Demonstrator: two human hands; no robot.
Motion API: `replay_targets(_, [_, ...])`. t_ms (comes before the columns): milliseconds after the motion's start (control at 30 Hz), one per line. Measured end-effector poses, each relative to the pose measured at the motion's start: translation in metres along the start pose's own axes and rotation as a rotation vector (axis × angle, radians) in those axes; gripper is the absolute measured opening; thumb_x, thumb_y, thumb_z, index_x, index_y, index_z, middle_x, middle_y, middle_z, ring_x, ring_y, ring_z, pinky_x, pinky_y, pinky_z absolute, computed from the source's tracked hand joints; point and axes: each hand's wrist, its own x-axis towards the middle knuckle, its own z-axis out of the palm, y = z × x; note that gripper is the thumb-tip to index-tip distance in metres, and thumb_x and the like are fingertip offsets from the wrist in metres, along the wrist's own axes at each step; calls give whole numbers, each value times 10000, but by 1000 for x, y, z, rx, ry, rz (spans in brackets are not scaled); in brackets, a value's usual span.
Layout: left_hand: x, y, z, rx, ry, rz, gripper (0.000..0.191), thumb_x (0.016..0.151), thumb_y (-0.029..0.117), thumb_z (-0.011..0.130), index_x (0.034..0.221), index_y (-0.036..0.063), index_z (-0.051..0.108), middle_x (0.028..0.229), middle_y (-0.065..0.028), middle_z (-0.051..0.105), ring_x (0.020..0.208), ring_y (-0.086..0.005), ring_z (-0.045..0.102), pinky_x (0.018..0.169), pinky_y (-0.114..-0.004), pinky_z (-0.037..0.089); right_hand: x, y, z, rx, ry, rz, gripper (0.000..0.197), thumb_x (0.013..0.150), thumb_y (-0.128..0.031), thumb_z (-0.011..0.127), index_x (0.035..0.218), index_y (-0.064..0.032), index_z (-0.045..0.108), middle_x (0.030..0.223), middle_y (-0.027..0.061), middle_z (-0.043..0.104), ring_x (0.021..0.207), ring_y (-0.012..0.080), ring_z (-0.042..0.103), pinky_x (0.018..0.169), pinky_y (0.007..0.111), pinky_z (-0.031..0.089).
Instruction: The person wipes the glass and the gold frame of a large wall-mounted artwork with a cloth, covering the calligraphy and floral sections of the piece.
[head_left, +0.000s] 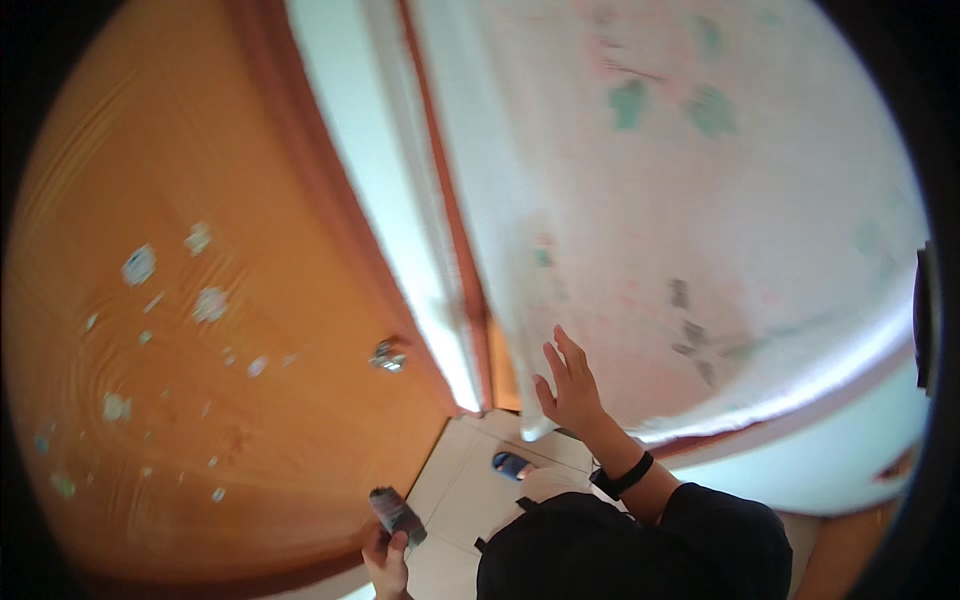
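Note:
My left hand (388, 559) is at the bottom, fingers and thumb closed around a dark grey bundle (397, 516). It may be a folded cloth; the blur hides its exact kind. Close by on that side is a wooden door (300, 435) with a shiny metal knob (388, 355). My right hand (574, 390) is raised with fingers apart and holds nothing. It is in front of a white curtain (600, 202) printed with faded green, grey and pink patterns. Whether its fingertips touch the fabric, I cannot tell. A black band (626, 477) circles the right wrist.
Several pale sticker remnants (210, 304) mark the door. A reddish-brown frame strip (450, 195) runs beside a white wall (352, 150). Pale floor tiles (457, 480) lie below, with my foot in a blue slipper (511, 465). A dark object (924, 319) is at the right rim.

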Motion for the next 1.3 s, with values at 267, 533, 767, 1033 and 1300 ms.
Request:
replay_targets(267, [1,-33,43,-3,-294,-168,204,860,132,650,983,-25,606,854,-26,610,776,-108,553,734,-267,450,-57,52,-209,-522,1058,577,594,985,-208,486,1432,86,226,1512,245,204,1377,345,278,1141,436,227])
replay_targets(533, [9,24,125,8,-586,140,331,857,257,708,962,-36,597,879,-64,632,811,-121,563,733,-261,460,-64,117,-168,993,800,857,498,1006,-318,460,1383,2,404,1303,107,534,1203,225,504,1010,348,414])
replay_targets(767, [5,36,158,-75,-532,113,271,843,184,664,992,-35,604,943,-81,655,874,-144,593,811,-284,467,-56,171,-127,1128,759,957,499,1005,-326,449,1385,-7,403,1316,104,524,1214,228,492,1018,353,404])
replay_targets(1033, [2,20,171,-73,-428,88,281,863,210,699,975,-26,595,933,-73,650,868,-138,583,808,-277,460,-127,228,-120,1007,1012,1189,500,1003,-335,435,1388,-17,403,1331,101,512,1226,231,479,1028,359,393])
replay_targets(1300, [1,24,188,-129,-262,60,414,862,324,711,995,-47,585,909,-57,633,838,-120,557,769,-264,445,-210,270,-126,896,1085,1344,502,1002,-345,422,1390,-27,403,1347,98,500,1239,234,467,1037,364,382])
